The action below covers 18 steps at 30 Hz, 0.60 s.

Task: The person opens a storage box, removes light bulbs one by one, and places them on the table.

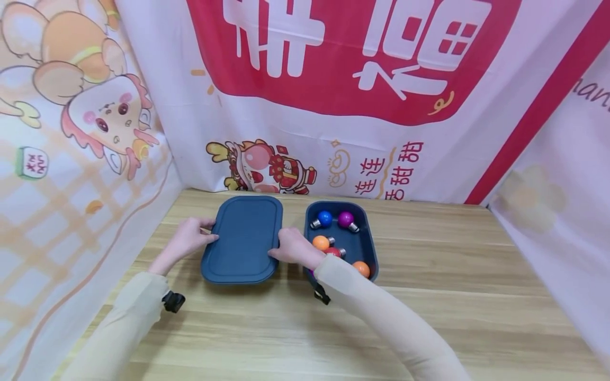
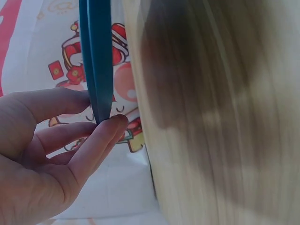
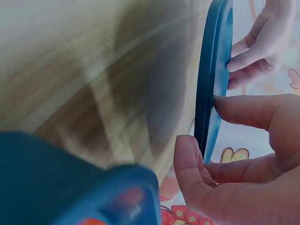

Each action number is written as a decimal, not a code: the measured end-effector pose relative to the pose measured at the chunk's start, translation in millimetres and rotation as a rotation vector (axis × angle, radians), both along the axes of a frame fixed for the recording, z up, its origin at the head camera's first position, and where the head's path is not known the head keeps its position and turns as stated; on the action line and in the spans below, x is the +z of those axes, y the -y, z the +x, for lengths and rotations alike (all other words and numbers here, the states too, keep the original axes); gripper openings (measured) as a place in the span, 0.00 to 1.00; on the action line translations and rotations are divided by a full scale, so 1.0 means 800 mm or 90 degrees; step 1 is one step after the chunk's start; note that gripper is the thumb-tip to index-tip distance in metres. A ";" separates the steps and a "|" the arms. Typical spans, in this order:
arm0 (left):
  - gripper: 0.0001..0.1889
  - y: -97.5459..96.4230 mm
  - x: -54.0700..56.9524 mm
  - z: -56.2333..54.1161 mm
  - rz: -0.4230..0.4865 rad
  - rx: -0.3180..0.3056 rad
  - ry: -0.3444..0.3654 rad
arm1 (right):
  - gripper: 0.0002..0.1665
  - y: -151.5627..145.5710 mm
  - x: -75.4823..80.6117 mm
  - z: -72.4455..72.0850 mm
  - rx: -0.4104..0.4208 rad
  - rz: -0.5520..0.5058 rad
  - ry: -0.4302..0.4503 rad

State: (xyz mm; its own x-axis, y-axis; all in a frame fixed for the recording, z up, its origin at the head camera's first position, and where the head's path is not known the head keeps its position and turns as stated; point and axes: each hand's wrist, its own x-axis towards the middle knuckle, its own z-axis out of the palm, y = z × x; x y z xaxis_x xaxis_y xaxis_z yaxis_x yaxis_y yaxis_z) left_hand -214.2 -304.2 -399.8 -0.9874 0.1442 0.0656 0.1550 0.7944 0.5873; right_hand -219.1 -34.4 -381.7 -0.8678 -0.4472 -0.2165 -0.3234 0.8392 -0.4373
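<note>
Lid: a dark blue lid (image 1: 243, 241), rectangular with rounded corners and a line running just inside its rim, held left of the box; both wrist views show it edge-on, raised clear of the wooden table (image 1: 476, 264), with a shadow on the boards beneath.
Left hand: the left hand (image 1: 188, 236) pinches the lid's left edge, thumb against the upper face and fingertips at the underside.
Right hand: the right hand (image 1: 295, 246) pinches the opposite edge in the same fashion, thumb above, fingers below.
Box: an uncovered dark blue box (image 1: 352, 246) stands on the table just beside the lid, to its right; the right forearm crosses over its near part.
Bulbs, far end: inside the box, a blue bulb (image 1: 325, 218) lies at the left and a purple bulb (image 1: 346, 219) at the right, their metal bases turned toward the near side.
Bulbs, nearer: an orange bulb (image 1: 321, 243) lies next to a red bulb (image 1: 333, 253); a second orange bulb (image 1: 361, 269) sits in the near right corner. Something purple shows by the right wrist, mostly hidden.
Sleeves: both are pale; a black fitting (image 1: 173, 301) shows at the left wrist.
Backdrop: a white cloth (image 1: 419, 143) with red panel, lettering and cartoon figure hangs behind the table.
</note>
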 end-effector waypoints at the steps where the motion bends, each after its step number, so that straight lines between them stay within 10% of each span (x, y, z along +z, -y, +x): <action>1: 0.25 0.001 -0.001 0.000 -0.004 0.002 0.001 | 0.16 0.003 -0.002 0.000 -0.001 0.003 0.004; 18: 0.23 0.020 -0.032 -0.011 -0.057 -0.001 0.031 | 0.13 0.032 -0.032 -0.012 -0.018 0.025 0.007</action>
